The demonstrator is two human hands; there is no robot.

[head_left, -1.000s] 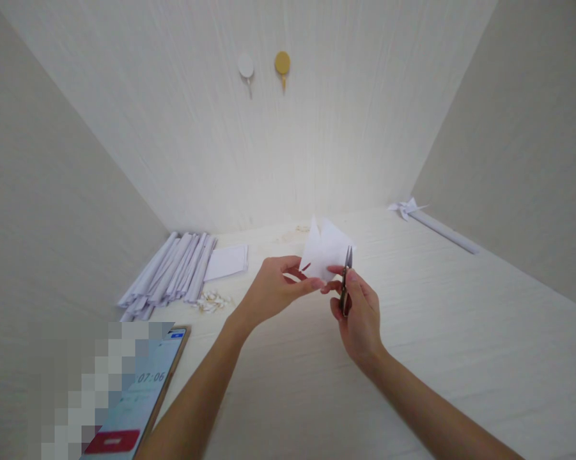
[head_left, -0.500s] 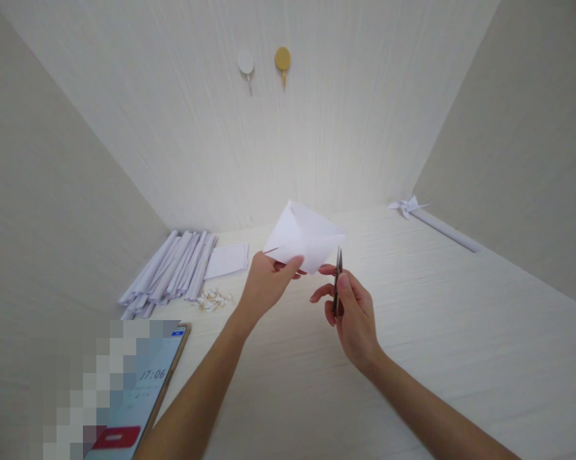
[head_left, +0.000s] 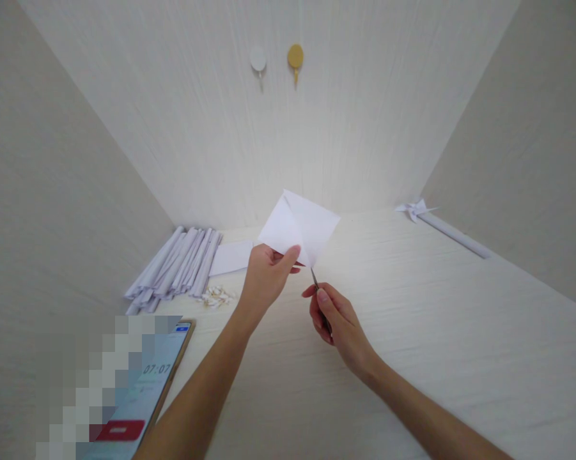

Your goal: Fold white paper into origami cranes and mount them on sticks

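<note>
A square sheet of white paper [head_left: 311,223] with a diagonal crease is pinched along its lower left edge by my left hand [head_left: 271,275], thumb on top. My right hand [head_left: 335,316] is closed round a pair of scissors [head_left: 315,279], whose handles are mostly covered by my fingers. The scissor tips point up at the paper's lower corner; whether the blades touch it I cannot tell.
Rolled paper sticks [head_left: 182,262] are heaped at the left, beside flat white sheets [head_left: 230,257] and small white-tipped pieces [head_left: 217,296]. A phone [head_left: 165,370] lies nearer. A paper pinwheel [head_left: 416,209] on a stick rests far right. Two hooks [head_left: 295,57] hang on the back wall.
My right hand has moved left and turned the scissors toward the paper's lower corner. The paper has turned a little in my left hand. The view has shifted slightly.
</note>
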